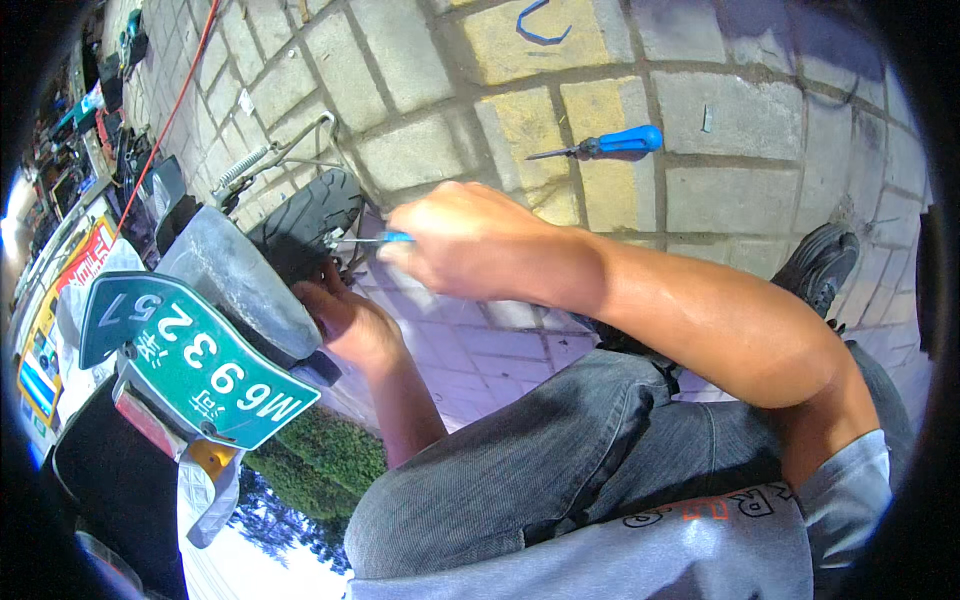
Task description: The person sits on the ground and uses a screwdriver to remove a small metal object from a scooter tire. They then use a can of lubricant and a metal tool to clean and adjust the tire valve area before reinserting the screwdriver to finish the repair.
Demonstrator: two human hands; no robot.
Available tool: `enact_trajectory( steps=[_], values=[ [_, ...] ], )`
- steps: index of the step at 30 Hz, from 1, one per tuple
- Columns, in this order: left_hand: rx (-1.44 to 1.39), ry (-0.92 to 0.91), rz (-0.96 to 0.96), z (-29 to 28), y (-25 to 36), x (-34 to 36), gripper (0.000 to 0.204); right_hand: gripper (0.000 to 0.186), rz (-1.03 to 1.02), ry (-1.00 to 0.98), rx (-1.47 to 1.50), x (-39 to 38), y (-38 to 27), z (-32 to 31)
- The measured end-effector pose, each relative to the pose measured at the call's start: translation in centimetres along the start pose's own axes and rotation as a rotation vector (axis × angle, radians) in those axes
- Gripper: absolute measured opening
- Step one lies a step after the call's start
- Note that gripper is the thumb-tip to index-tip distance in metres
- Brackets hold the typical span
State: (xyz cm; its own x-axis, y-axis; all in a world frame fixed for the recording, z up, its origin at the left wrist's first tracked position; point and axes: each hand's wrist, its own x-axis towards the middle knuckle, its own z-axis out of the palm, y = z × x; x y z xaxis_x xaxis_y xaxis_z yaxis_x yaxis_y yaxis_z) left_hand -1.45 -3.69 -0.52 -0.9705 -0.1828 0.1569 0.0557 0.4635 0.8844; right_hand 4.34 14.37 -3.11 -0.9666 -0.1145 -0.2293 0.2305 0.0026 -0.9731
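Observation:
My right hand is closed round the blue handle of a screwdriver. Its thin metal shaft points left and reaches small metal parts beside the black rear tyre of a scooter. Lower down, my left hand is at the wheel's side with its fingers curled in. Their tips go partly behind the grey mudguard, so what they grip is hidden. Over the mudguard's lower end sits a bent green number plate.
A second blue-handled screwdriver lies on the paving beyond my right hand. Farther off is a bent blue strip. A stand with a spring juts out near the tyre. A red cord runs along the left, near cluttered tools.

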Motion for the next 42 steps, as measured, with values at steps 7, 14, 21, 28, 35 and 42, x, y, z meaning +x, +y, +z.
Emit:
enact_trajectory(
  steps=[7, 14, 21, 28, 35, 42],
  values=[
    [0.043, -0.033, 0.055, 0.7, 0.9, -0.2, 0.052, 0.026, -0.166, 0.218, 0.103, -3.2, 2.4, 0.6],
    [0.136, -0.060, 0.102, 0.5, 0.7, -0.2, 0.050, 0.027, -0.008, -0.006, 0.396, -2.7, 2.9, 0.0],
    [0.339, -0.141, 0.186, -0.7, 0.2, 0.0, 0.051, 0.024, -0.116, 0.196, 0.016, -3.7, 1.9, 0.2],
    [0.385, -0.152, 0.217, -1.1, -0.4, 0.1, 0.052, 0.025, -0.050, 0.162, 0.166, -4.0, 1.9, 0.3],
    [0.508, -0.207, 0.268, -1.9, -0.3, 0.4, 0.051, 0.025, -0.072, 0.157, 0.007, -3.9, 1.7, -0.5],
    [0.338, -0.156, 0.229, -1.1, -0.2, 0.3, 0.047, 0.022, -0.075, 0.171, 0.122, -4.1, 1.6, -0.4]
  ],
)
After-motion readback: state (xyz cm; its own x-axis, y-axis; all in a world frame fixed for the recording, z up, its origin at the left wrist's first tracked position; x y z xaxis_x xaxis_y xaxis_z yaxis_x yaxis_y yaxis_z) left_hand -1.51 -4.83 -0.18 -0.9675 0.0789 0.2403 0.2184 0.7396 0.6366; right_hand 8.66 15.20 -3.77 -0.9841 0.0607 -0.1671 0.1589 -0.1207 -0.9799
